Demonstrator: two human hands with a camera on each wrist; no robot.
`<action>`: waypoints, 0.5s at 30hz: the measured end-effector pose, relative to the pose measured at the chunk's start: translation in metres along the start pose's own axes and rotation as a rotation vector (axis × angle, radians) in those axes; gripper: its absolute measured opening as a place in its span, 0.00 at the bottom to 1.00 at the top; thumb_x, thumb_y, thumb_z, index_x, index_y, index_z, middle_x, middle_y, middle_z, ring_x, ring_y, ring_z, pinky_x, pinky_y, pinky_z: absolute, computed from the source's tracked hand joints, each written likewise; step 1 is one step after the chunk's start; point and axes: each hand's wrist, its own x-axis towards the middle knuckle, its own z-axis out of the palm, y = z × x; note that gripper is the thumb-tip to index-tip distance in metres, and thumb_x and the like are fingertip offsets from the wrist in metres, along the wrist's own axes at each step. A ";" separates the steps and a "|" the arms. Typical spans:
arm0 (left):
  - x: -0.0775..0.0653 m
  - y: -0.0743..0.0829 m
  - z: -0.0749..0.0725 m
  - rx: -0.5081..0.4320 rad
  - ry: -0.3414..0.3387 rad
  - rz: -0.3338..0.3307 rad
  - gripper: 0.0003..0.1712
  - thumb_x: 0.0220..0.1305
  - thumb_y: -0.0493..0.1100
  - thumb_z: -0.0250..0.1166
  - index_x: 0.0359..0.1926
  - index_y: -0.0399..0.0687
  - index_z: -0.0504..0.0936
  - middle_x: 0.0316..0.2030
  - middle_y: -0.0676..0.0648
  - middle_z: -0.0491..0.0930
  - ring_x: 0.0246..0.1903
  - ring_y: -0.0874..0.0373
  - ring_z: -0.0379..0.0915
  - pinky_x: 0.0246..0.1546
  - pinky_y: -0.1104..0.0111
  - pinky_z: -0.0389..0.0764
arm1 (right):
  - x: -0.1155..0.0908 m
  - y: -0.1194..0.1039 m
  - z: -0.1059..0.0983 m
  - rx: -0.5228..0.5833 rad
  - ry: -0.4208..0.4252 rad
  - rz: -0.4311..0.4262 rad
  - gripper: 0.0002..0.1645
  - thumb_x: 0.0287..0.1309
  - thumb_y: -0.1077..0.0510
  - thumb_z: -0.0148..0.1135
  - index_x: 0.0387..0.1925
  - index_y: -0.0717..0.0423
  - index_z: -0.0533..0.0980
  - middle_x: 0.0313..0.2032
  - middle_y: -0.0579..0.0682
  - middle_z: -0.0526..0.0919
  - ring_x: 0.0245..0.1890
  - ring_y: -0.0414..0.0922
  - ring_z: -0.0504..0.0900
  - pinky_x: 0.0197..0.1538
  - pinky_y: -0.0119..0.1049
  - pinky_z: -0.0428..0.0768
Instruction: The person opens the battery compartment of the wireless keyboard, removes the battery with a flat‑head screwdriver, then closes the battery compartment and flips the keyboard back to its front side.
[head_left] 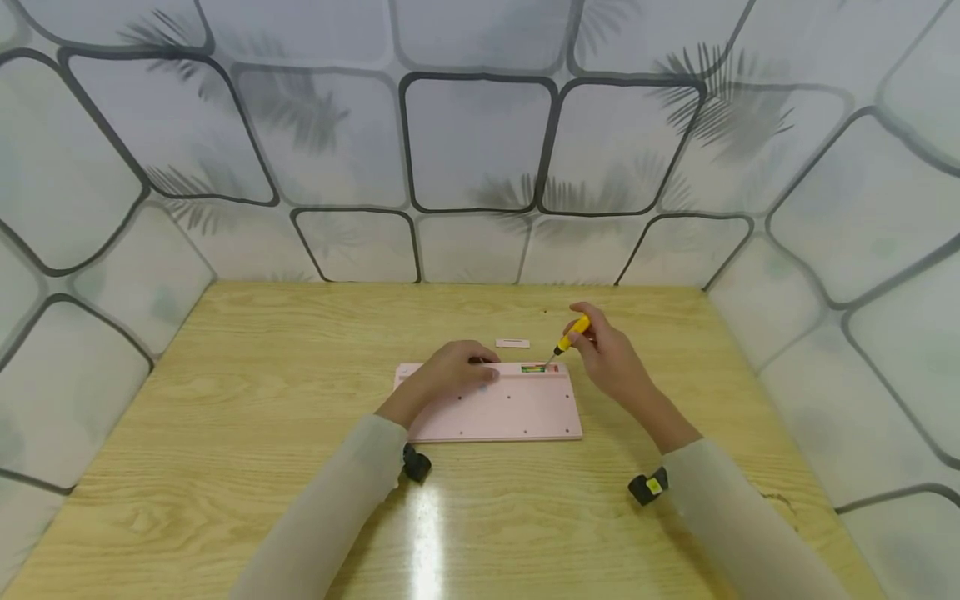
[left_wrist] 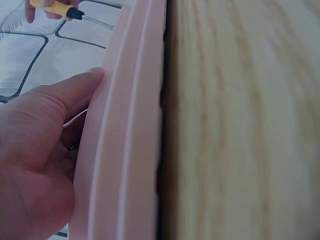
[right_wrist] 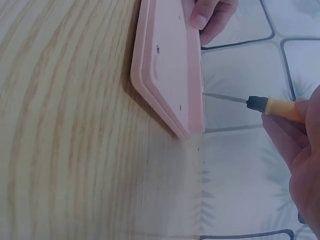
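A pink keyboard [head_left: 517, 412] lies face down on the table, its screw-dotted back showing. Along its far raised edge, an uncovered battery compartment [head_left: 534, 368] shows green and red inside. My left hand [head_left: 459, 367] grips that raised edge left of the compartment, thumb on the near side and fingers over the far side. In my right hand [head_left: 611, 358] is a yellow-handled screwdriver [head_left: 573, 333], pinched between thumb and fingers. Its metal tip reaches down to the compartment. The right wrist view shows the screwdriver's black collar and shaft [right_wrist: 225, 97] meeting the keyboard's edge.
A small pink battery cover [head_left: 512, 343] lies on the wooden table [head_left: 300, 333] just beyond the keyboard. Patterned cloth walls [head_left: 480, 142] rise behind and at both sides. A black wrist camera [head_left: 416, 463] sits by the left cuff, and another wrist camera [head_left: 647, 487] by the right.
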 end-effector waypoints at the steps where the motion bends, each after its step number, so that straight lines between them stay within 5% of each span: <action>1: 0.000 0.000 0.000 -0.001 0.001 -0.001 0.17 0.70 0.53 0.65 0.57 0.59 0.84 0.52 0.55 0.82 0.46 0.60 0.76 0.50 0.60 0.77 | 0.001 -0.002 0.000 -0.020 -0.006 -0.002 0.26 0.76 0.56 0.51 0.70 0.59 0.61 0.47 0.53 0.82 0.40 0.52 0.83 0.42 0.42 0.83; 15: 0.000 0.000 0.000 -0.003 0.003 -0.003 0.17 0.70 0.53 0.65 0.57 0.59 0.84 0.53 0.54 0.82 0.49 0.59 0.77 0.52 0.59 0.78 | 0.002 -0.017 0.001 -0.150 -0.010 -0.023 0.26 0.76 0.55 0.54 0.69 0.60 0.64 0.37 0.53 0.80 0.31 0.45 0.76 0.35 0.38 0.78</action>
